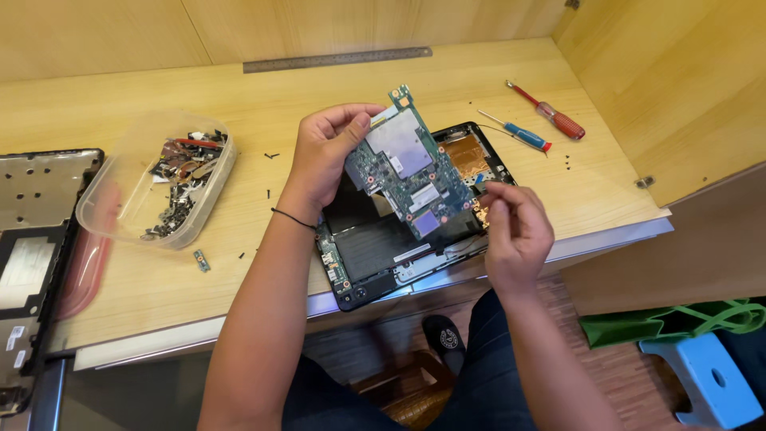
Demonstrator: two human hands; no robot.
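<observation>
- Green circuit board (411, 172) looked stiff, light, fragile; your left hand (327, 156) gripped its edge.
- Your right hand (517, 231) pinched its lower corner, over the opened laptop (375, 255).

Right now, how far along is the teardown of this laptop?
Done: the back cover lies off to the left, and loose screws and scraps fill the plastic tub. In hand: the left hand lifts the circuit board above the open laptop; the right hand pinches at its lower edge. Left: the battery sits inside.
</observation>
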